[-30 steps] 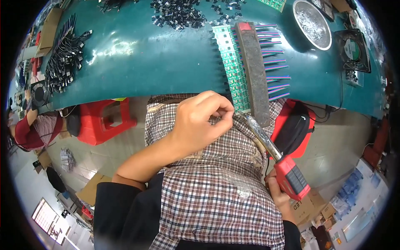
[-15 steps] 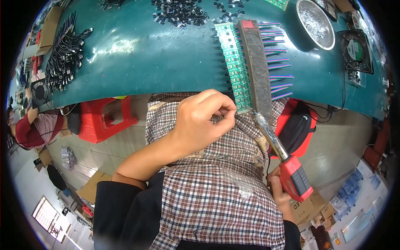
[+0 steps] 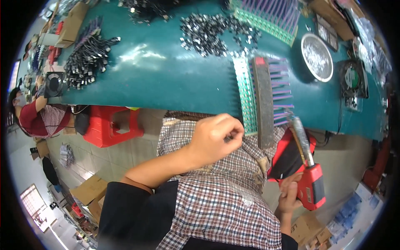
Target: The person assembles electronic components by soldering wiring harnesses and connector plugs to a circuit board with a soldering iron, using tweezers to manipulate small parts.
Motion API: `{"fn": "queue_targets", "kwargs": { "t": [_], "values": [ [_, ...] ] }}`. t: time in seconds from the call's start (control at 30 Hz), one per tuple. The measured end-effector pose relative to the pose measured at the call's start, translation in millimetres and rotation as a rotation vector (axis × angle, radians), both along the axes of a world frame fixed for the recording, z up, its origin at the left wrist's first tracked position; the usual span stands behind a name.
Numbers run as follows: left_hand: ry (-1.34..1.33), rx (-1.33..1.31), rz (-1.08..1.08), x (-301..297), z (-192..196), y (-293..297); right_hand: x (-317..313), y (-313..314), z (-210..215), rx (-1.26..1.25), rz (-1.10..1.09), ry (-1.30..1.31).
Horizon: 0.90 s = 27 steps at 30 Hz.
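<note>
Right hand [image 3: 289, 198]: grip wrapped round red soldering gun [image 3: 312, 185], tip by the wires [image 3: 283, 106]. Left hand [image 3: 216, 138] curled near green board [image 3: 246, 96]; can't tell if holding anything.

White glare streaks the tabletop [image 3: 179, 85] (fisheye-bent edges).

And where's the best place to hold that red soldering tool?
Probably by its red-and-black handle, from the person's own side, as the right hand does. The handle is thick, while the thin metal barrel points away toward the table and may be hot.
</note>
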<state>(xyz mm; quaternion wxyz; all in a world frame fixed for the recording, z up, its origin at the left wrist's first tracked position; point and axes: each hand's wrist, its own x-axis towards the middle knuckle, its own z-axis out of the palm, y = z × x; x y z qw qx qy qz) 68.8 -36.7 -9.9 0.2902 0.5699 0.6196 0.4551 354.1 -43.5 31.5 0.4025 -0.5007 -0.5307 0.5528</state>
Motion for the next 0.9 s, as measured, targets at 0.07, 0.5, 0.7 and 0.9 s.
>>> {"fn": "queue_targets", "kwargs": {
  "t": [0.07,0.5,0.7,0.9],
  "values": [
    [-0.002,0.0,0.003,0.5,2.1,-3.1,-10.4,19.1,4.7,0.107,-0.137,-0.03],
    [0.47,0.13,0.487,-124.7,24.9,35.1,-46.3,139.8,14.1,0.358,-0.323,0.076],
    [0.682,0.13,0.555,-188.5,3.3,79.7,-53.4,143.8,7.4,0.23,-0.312,0.217],
    [0.872,0.127,0.563,-190.2,-16.4,110.0,-53.6,145.9,2.0,0.202,-0.326,0.243]
  ]
}}
